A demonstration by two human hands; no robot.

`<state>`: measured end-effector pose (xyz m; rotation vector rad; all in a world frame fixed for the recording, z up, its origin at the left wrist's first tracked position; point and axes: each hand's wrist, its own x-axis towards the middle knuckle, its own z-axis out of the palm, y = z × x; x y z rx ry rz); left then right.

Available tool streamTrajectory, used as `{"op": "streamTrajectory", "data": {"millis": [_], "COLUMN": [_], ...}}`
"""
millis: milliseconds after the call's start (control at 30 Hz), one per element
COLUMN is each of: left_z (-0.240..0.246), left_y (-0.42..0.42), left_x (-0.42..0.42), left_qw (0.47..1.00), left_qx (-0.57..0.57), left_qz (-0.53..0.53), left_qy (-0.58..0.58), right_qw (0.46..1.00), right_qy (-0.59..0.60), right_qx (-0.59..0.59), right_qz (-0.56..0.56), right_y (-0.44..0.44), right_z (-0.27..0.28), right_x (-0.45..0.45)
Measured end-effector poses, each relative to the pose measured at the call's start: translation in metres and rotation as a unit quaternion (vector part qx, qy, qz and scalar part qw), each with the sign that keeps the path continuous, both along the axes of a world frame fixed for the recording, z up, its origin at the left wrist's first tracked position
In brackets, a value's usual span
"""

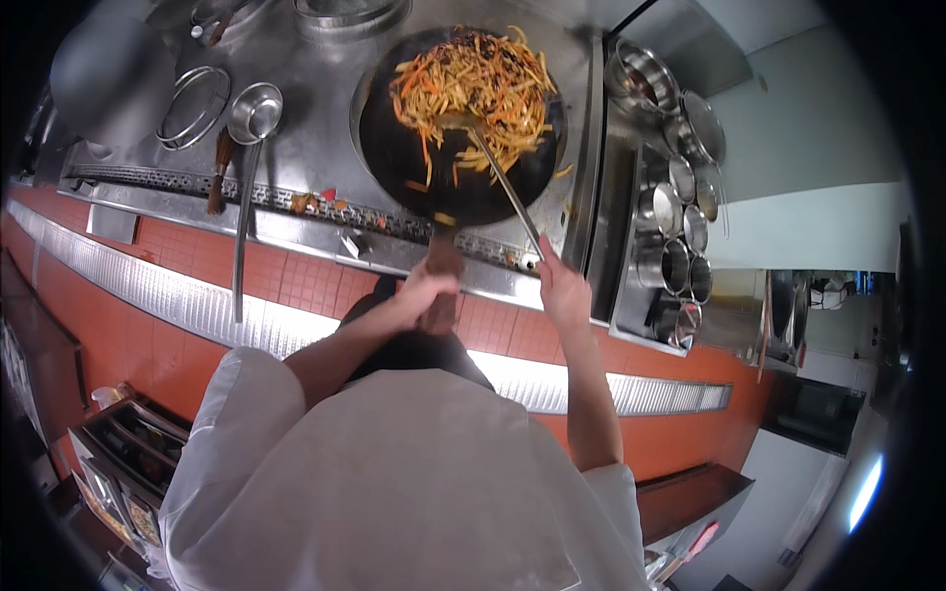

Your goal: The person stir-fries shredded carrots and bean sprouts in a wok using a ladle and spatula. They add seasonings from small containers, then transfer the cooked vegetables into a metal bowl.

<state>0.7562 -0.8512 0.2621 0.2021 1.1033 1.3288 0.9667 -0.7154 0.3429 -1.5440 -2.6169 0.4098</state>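
A black wok [399, 162] rests on the stainless steel range, holding a heap of stir-fried strips [473, 81], pale yellow with orange carrot-like shreds and dark bits. My left hand [425, 295] is wrapped around the wok's brown handle [443, 258], at the near side of the range. In my right hand [563, 284] is the end of a long metal cooking utensil [510, 188], a ladle or turner. Its head lies in the wok against the near edge of the food, partly covered, so its exact shape cannot be told.
Left of the wok, a long-handled ladle [255, 114], a wire ring [194, 107] and a bamboo brush [220, 170] lie on the range. Food scraps dot the perforated drain strip [281, 198]. Steel containers [669, 266] stand at right. A metal floor grate [162, 258] crosses the red tiles.
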Motion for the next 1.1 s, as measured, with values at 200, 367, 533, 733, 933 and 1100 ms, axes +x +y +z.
{"op": "streamTrajectory", "data": {"millis": [200, 367, 533, 733, 933, 1100], "left_z": [0.015, -0.028, -0.066, -0.075, -0.077, -0.077], "left_y": [0.058, 0.116, 0.127, 0.134, 0.137, 0.140], "left_x": [-0.047, -0.076, -0.081, -0.090, -0.094, -0.093], "left_qw": [0.992, 0.986, 0.994, 0.993, 0.991, 0.991], "left_qx": [-0.063, -0.081, -0.050, -0.042, -0.056, -0.055], "left_qz": [-0.083, -0.122, -0.078, -0.083, -0.083, -0.075], "left_qy": [-0.075, -0.080, -0.063, -0.075, -0.093, -0.097], "right_qw": [0.985, 0.949, 0.876, 0.991, 0.993, 0.990], "right_qy": [0.099, 0.124, 0.158, 0.026, 0.060, -0.122], "right_qx": [-0.144, -0.271, -0.416, -0.120, -0.084, -0.043], "right_qz": [0.004, -0.103, -0.186, -0.053, -0.049, -0.063], "right_y": [0.001, -0.007, 0.005, 0.024, 0.021, 0.042], "right_z": [0.043, 0.081, 0.091, 0.006, 0.054, 0.061], "right_x": [0.035, 0.023, 0.017, -0.035, -0.027, -0.027]}}
